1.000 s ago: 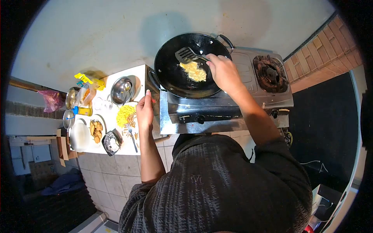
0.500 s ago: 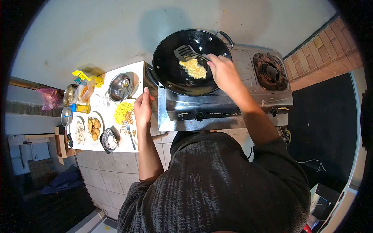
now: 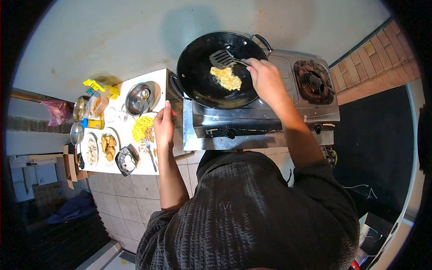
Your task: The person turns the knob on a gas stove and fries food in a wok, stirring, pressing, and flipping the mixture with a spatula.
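A black wok (image 3: 198,90) sits over the left burner of the stove, with a flat piece of yellow cooked egg (image 3: 226,78) inside. My right hand (image 3: 266,80) grips the handle of a slotted black spatula (image 3: 221,59), whose blade is just above the egg's upper edge. Whether the blade touches the egg cannot be made out. My left hand (image 3: 164,123) is raised between the white table and the stove, thumb pointing up, beside a plate of yellow food (image 3: 142,128). Its curled fingers are mostly turned away, and whether they hold anything is hidden.
On the white table (image 3: 158,81) are a steel bowl (image 3: 139,99), a plate of browned pieces (image 3: 109,146), a black dish with white powder (image 3: 125,161), a fork (image 3: 150,155) and a yellow jar (image 3: 93,123). A bare burner (image 3: 313,82) is at the stove's right.
The spatula and my right hand have shifted slightly right. A pale cover over the leftmost plate has gone from view, showing white food. The whole view has shifted a little.
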{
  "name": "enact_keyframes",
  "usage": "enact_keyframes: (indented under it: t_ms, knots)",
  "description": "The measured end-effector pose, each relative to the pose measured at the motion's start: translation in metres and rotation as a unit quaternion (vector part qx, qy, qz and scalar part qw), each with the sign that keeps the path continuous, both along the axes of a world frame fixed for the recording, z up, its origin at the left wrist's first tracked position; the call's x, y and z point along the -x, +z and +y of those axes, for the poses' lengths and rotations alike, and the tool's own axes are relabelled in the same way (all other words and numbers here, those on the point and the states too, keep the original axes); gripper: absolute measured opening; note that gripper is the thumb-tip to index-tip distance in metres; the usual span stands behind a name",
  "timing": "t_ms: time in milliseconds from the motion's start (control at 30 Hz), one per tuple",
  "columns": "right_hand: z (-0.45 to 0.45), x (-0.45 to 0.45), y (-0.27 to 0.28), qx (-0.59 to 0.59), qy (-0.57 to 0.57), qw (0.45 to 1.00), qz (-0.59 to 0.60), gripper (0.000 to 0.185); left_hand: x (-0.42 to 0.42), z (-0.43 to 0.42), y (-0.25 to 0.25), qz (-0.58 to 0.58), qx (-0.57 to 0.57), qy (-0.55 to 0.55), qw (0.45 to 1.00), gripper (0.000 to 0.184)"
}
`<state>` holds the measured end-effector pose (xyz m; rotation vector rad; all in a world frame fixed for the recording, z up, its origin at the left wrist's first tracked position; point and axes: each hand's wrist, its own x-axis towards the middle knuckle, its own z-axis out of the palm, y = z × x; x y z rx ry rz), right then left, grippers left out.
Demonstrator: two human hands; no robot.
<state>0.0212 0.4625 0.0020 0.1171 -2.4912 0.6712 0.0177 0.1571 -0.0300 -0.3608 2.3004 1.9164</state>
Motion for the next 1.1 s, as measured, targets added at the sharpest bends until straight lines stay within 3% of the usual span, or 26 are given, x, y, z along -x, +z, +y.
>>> enact_keyframes:
  t_ms: [333, 433, 500, 733, 900, 1100]
  knots:
    - [0.025, 0.013, 0.009, 0.009, -0.050, 0.998, 0.029, 0.013, 0.001, 0.001, -0.002, 0.000, -0.003, -0.010, 1.000, 0.047]
    - [0.033, 0.017, 0.012, -0.013, -0.074, 0.997, -0.003, 0.014, -0.001, 0.002, 0.002, -0.009, 0.013, -0.004, 1.000, 0.047]
    - [0.035, 0.018, 0.017, -0.026, -0.112, 0.990, -0.084, 0.016, -0.003, 0.002, 0.004, -0.012, 0.018, 0.002, 1.000, 0.047]
    - [0.051, 0.051, 0.018, -0.018, -0.058, 0.980, -0.191, 0.019, -0.004, -0.004, 0.003, -0.011, -0.006, 0.001, 1.000, 0.045]
    - [0.066, 0.076, 0.013, 0.035, 0.003, 0.963, -0.266, 0.022, -0.004, -0.005, 0.005, -0.008, -0.018, 0.006, 1.000, 0.044]
    - [0.064, 0.075, 0.012, 0.123, -0.002, 0.946, -0.301, 0.029, -0.005, -0.008, 0.004, -0.009, -0.019, 0.012, 1.000, 0.043]
